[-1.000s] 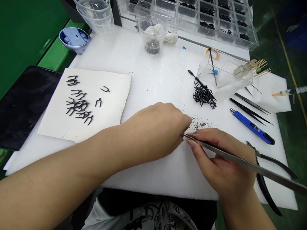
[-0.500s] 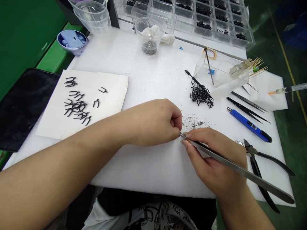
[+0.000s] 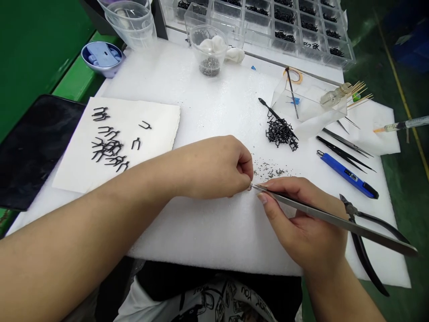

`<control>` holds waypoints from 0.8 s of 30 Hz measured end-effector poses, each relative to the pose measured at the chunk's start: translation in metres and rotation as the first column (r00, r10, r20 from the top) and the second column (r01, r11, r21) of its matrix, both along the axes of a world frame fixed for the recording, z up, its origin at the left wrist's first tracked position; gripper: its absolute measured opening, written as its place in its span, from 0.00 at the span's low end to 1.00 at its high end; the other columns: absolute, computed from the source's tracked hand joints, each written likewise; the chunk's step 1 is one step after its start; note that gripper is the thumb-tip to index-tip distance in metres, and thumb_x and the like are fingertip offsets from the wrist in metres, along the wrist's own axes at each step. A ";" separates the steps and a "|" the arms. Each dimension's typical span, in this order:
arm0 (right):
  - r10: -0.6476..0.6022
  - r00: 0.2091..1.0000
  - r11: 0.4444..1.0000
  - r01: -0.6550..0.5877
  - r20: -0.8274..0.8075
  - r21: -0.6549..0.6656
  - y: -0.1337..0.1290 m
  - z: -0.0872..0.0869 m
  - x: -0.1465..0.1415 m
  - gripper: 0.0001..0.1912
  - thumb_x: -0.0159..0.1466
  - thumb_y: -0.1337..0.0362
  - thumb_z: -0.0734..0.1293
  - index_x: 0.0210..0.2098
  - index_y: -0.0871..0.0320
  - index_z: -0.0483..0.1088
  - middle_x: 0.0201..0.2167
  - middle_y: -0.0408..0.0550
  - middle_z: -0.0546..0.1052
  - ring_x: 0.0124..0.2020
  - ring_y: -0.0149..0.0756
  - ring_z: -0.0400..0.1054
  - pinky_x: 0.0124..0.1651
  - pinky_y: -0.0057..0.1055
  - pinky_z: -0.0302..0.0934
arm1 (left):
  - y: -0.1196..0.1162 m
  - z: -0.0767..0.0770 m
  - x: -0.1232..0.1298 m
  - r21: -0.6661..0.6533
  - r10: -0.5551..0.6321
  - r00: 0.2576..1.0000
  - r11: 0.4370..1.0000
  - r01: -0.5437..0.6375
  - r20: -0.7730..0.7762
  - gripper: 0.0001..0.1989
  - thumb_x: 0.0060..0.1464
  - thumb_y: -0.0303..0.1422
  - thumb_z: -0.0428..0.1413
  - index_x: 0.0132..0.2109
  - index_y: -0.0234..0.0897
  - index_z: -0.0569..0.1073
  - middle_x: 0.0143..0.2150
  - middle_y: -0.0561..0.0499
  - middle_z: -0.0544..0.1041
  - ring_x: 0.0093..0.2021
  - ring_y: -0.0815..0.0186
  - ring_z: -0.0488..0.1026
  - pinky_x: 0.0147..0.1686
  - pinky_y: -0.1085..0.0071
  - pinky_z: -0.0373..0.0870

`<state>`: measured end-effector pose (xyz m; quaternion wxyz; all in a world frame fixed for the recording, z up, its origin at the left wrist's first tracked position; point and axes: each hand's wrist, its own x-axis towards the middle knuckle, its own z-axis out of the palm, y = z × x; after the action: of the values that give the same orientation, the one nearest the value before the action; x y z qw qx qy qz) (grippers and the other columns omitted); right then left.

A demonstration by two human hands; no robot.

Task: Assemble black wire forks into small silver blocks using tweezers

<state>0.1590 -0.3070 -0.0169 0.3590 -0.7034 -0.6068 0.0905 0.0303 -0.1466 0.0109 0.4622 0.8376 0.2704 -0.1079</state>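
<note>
My left hand [image 3: 214,167] is curled, its fingertips pinched on a tiny pale metal piece [image 3: 250,188], too small to identify. My right hand [image 3: 301,223] holds long steel tweezers [image 3: 335,222], whose tips reach that piece at the left fingertips. Just beyond both hands lies a scatter of grey grit [image 3: 270,172] on the white foam sheet [image 3: 201,232]. A tangled pile of black wire-like parts [image 3: 280,133] sits farther up. More black forked parts [image 3: 109,148] lie on a white paper sheet [image 3: 157,120] to the left.
A clear compartment box of black parts [image 3: 281,22] lines the back, near a cup of grey granules [image 3: 209,65]. A clear acrylic box [image 3: 304,103] stands at right. A blue pen-like tool [image 3: 346,175], black-handled cutters [image 3: 362,241] and a syringe [image 3: 398,126] lie right. A dark tablet [image 3: 33,152] lies left.
My left fingers have curled tighter and drawn toward the tweezer tips. The tweezers' far end has swung slightly upward. The view has shifted a little.
</note>
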 end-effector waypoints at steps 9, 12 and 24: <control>0.009 0.998 1.000 -0.010 -0.065 -0.012 -0.002 -0.002 0.002 0.08 0.58 0.71 0.72 0.37 0.54 0.74 0.36 0.41 0.81 0.35 0.32 0.75 0.39 0.30 0.70 | -0.001 0.003 0.001 -0.030 0.007 0.999 1.000 -0.008 -0.032 0.08 0.48 0.29 0.53 0.31 0.42 0.77 0.25 0.56 0.79 0.26 0.67 0.75 0.22 0.75 0.65; 0.006 0.998 1.000 -0.007 -0.069 -0.016 -0.002 -0.002 0.003 0.09 0.58 0.71 0.72 0.38 0.55 0.74 0.36 0.41 0.81 0.35 0.31 0.75 0.40 0.30 0.70 | 0.000 0.003 0.001 -0.033 0.006 1.000 0.999 -0.007 -0.029 0.08 0.48 0.29 0.53 0.32 0.42 0.77 0.25 0.56 0.79 0.26 0.67 0.75 0.22 0.75 0.65; -0.154 0.924 0.976 0.197 -0.351 0.091 -0.002 -0.004 0.000 0.10 0.58 0.71 0.72 0.39 0.54 0.75 0.36 0.45 0.80 0.36 0.39 0.76 0.41 0.38 0.73 | 0.000 0.000 -0.002 0.006 -0.013 1.000 1.000 0.013 -0.014 0.08 0.51 0.32 0.53 0.34 0.42 0.78 0.28 0.55 0.81 0.27 0.67 0.76 0.22 0.75 0.65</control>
<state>0.1586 -0.3094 -0.0210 0.5089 -0.7047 -0.4740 0.1406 0.0279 -0.1462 0.0114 0.4573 0.8400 0.2682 -0.1160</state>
